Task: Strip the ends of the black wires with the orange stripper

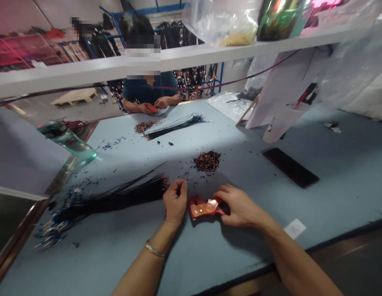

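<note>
My right hand (238, 205) is wrapped round the handles of an orange and dark-red wire stripper (205, 208), whose jaws point left. Just left of the jaws, my left hand (176, 200) is closed in a pinch with thumb and fingertips together; what it pinches is too small or hidden to make out. A thick bundle of black wires (117, 199) lies on the table, its copper-coloured ends beside my left hand and its blue and silver terminals (52, 228) at the far left. Beyond my hands sits a heap of short black and copper offcuts (207, 161).
A black phone (290, 166) and a white card (295, 229) lie to the right. At left leans a green bottle (70, 142). Across the table a co-worker (150, 92) holds a red tool near a second wire bundle (175, 126). A white shelf (178, 57) spans above.
</note>
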A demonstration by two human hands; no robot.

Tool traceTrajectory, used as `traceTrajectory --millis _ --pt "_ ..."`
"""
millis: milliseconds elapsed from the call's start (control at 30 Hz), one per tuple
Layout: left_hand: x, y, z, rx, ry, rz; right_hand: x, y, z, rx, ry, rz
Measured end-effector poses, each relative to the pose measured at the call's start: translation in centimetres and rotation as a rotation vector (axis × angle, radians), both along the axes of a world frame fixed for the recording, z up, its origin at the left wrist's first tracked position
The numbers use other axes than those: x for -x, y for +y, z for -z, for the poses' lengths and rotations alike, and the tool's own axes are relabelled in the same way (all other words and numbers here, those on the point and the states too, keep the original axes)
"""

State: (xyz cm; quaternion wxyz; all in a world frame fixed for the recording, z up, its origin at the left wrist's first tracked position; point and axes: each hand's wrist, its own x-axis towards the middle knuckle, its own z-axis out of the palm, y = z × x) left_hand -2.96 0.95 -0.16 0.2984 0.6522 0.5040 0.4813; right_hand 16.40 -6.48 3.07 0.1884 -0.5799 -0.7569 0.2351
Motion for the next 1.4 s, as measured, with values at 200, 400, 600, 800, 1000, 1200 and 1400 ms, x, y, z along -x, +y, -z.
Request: traceTrajectory --millis 200,400,600,800,1000,1200,1400 --pt "0.0 0.1 0.4 -0.009 -0.054 -0.042 -1.7 0.2 0.2 0.265 0.956 0.196" --pt "0.0 0.1 0.3 -0.018 -0.044 -0.038 0.1 -0.1 1.7 0.531 1.645 0.125" --pt "0.0 -0.1 0.2 -0.012 -0.019 -0.003 1.6 0.1 2.3 0.658 1.632 0.149" --pt "-0.2 -0.3 0.3 -0.011 -0.025 0.032 1.8 0.1 2.6 0.673 1.491 0.144" --pt "-0.2 -0.3 0.4 0.023 -0.065 0.061 2.0 0.0 2.5 0.619 1.386 0.169" --pt "-0.6 -0.5 0.0 0.103 -0.119 0.142 1.5 0.3 2.1 0.306 1.186 0.151" --pt "-1.0 -0.6 0.2 0.334 -0.345 0.245 1.1 0.4 2.8 -0.295 0.414 0.167"
